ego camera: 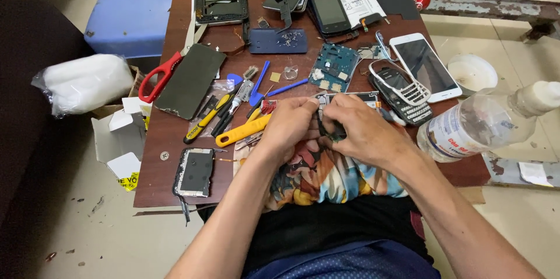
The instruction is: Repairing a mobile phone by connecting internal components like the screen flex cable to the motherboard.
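Item: small circuit board (333, 133), pinched between left hand (290, 123) and right hand (357, 130). Step, judged: prying apart. Yellow-handled tool (242, 131) at nine o'clock; next move needs steady fingertip grip.

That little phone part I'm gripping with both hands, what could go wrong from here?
Both hands, left and right, pinch the phone part at the table edge over your lap, so a slip could drop it or small bits to the floor. The plastic bottle stands at the right edge near your forearm; a nudge might tip it.
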